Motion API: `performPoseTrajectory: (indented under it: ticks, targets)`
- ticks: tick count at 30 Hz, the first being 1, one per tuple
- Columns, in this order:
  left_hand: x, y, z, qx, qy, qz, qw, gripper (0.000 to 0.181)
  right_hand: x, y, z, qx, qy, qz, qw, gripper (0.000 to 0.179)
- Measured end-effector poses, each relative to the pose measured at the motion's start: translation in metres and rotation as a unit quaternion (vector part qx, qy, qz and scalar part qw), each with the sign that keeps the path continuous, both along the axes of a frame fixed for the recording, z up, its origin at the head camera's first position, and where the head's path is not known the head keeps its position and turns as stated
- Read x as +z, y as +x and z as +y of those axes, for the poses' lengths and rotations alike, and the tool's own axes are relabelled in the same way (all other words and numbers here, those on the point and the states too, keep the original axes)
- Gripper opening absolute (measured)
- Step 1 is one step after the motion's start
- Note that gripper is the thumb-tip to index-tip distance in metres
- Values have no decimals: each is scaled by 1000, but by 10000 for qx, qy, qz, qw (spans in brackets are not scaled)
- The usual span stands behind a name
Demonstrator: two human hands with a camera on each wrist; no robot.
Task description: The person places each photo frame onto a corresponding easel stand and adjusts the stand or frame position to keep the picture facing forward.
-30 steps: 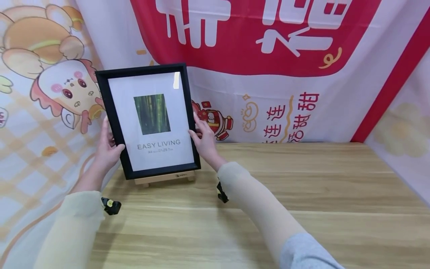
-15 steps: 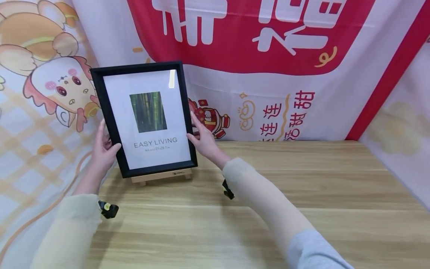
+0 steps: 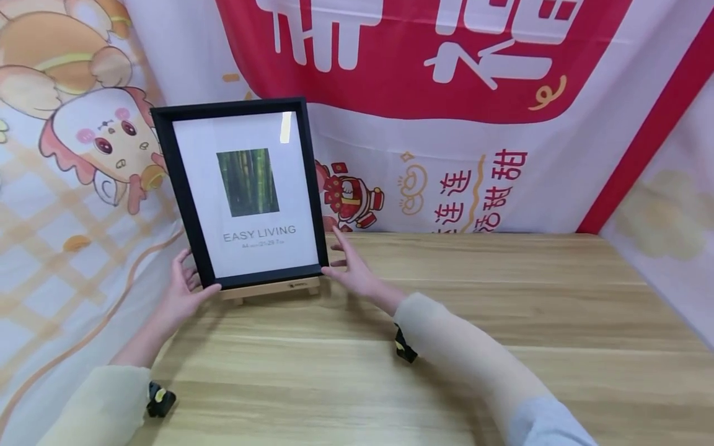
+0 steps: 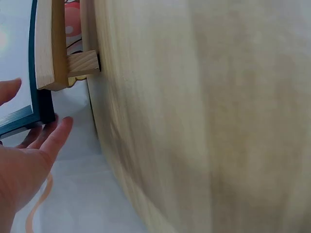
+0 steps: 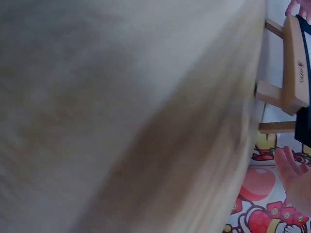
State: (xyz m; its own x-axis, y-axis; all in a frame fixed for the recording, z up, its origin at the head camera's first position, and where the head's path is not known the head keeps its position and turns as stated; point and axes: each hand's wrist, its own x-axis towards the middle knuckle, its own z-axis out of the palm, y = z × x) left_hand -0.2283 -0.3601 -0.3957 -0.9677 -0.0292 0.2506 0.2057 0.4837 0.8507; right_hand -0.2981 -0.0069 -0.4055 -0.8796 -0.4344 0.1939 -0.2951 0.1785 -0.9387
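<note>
A black picture frame (image 3: 245, 195) with a bamboo picture and the words "EASY LIVING" leans back on a small wooden easel (image 3: 279, 287). My left hand (image 3: 181, 296) is at the frame's lower left corner, thumb in front and the other fingers beside the edge. In the left wrist view these fingers are spread and fairly straight; whether they touch the corner I cannot tell. My right hand (image 3: 359, 277) is at the lower right corner, its thumb tip close to the border. The right wrist view shows its straight fingers (image 5: 286, 162) just off the frame.
The wooden table (image 3: 457, 310) extends to the right and towards me. Behind it hangs a printed red and white cloth (image 3: 418, 99). On the left, a cartoon-patterned cloth (image 3: 67, 186) comes close to the frame and my left hand.
Both hands have slid down the frame's sides to its lower corners. The fingers have loosened and spread from the edges. The frame has stayed on the easel.
</note>
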Motion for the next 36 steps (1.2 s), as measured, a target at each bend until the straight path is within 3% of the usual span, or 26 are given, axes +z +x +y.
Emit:
performPoseTrajectory:
  ticks: [7, 14, 23, 33, 36]
  targets:
    - [-10, 6, -2, -342, 79, -70, 9994, 111, -8, 6, -9, 202, 157, -77, 9996, 100]
    - [-12, 7, 4, -252, 49, -434, 9987, 115, -12, 11, -19, 156, -143, -582, 9981, 107]
    - [-18, 9, 13, -203, 399, -607, 9972, 118, -16, 11, -19, 139, -418, -476, 9979, 112]
    - [-20, 17, 49, -178, 506, -481, 9974, 119, -17, 8, 3, -206, -205, -43, 9996, 119]
    - [-21, 19, 61, -170, 466, -483, 9976, 119, -7, 14, 14, -279, -198, 27, 9994, 119]
